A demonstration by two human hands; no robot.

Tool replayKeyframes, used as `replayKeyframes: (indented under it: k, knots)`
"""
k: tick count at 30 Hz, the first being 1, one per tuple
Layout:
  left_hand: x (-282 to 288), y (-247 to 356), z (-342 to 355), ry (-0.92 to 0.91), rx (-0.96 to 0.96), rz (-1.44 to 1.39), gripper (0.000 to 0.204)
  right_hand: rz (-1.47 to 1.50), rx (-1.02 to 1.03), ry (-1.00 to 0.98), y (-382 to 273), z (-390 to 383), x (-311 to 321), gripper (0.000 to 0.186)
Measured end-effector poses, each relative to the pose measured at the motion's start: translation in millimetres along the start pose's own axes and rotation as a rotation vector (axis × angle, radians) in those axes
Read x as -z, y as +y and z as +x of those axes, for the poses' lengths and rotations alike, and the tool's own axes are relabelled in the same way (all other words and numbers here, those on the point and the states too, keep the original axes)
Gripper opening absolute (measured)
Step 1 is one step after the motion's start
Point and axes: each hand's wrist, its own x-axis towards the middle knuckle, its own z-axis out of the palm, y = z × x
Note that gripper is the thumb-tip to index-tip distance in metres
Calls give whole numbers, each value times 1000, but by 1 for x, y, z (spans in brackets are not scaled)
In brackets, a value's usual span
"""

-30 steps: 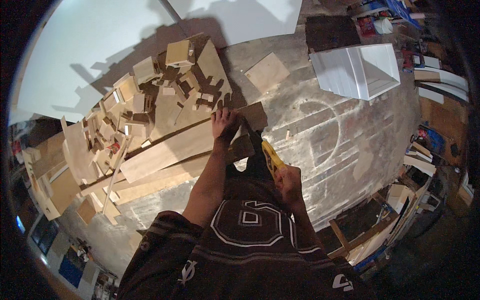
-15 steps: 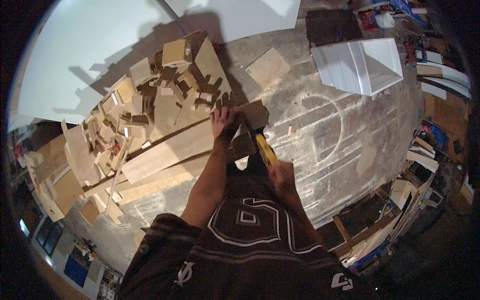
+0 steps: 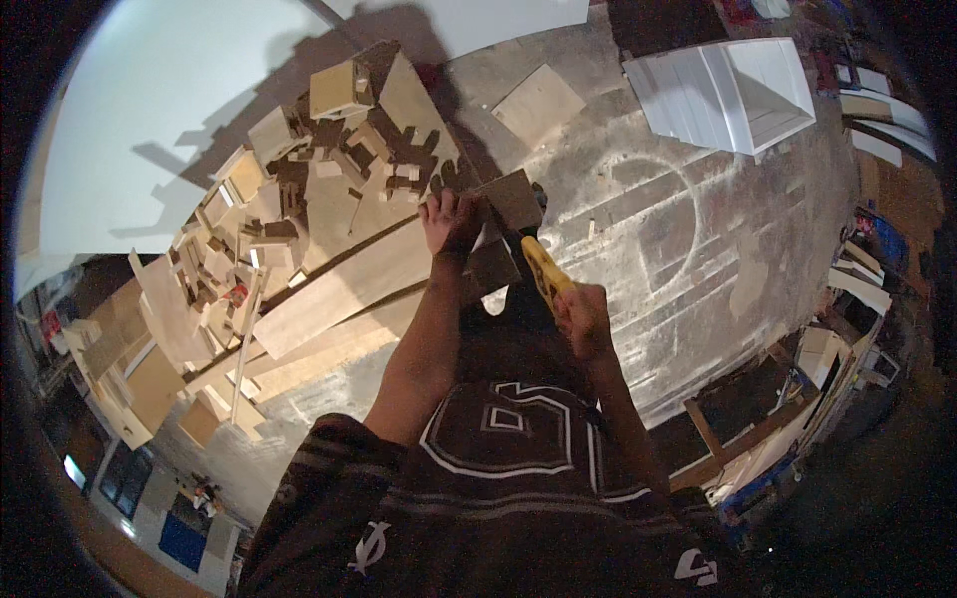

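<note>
My left hand [image 3: 452, 223] is pressed on a long wooden board near its right end, fingers gripping over the far edge. To the right of that hand, the board's end [image 3: 514, 197] sticks out. My right hand [image 3: 583, 319] is closed around the yellow handle of a hand saw [image 3: 545, 269]. The saw's narrow blade reaches up to the board just right of my left hand; most of it is dark and hard to make out. A wide light plank [image 3: 344, 299] lies left of my left forearm.
Many small wood offcuts [image 3: 214, 254] are heaped on a sheet at the left, with a plywood box [image 3: 341, 90] behind. A square wooden panel [image 3: 539, 106] lies on the floor ahead. A white panelled cabinet [image 3: 688, 100] stands far right. More timber [image 3: 763, 453] is stacked at lower right.
My right hand has drawn the saw back toward me and to the right. My left hand stays on the board. The view has shifted slightly.
</note>
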Motion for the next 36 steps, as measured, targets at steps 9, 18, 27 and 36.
replayKeyframes:
  k: [9, 18, 27, 36]
  knots:
    - [-1, -2, 5, 13, -5, 12, 23, -268, 355, 160, 24, -2, -13, 40]
    - [-1, -2, 8, 61, -24, 29, 17, 44, -33, 37, -1, -13, -18, 38]
    - [-10, -8, 4, 25, -52, 43, 20, 134, -25, 51, -4, -7, -15, 41]
    - [-1, -2, 10, 6, -35, 13, 22, -49, 131, 92, 12, -26, -7, 41]
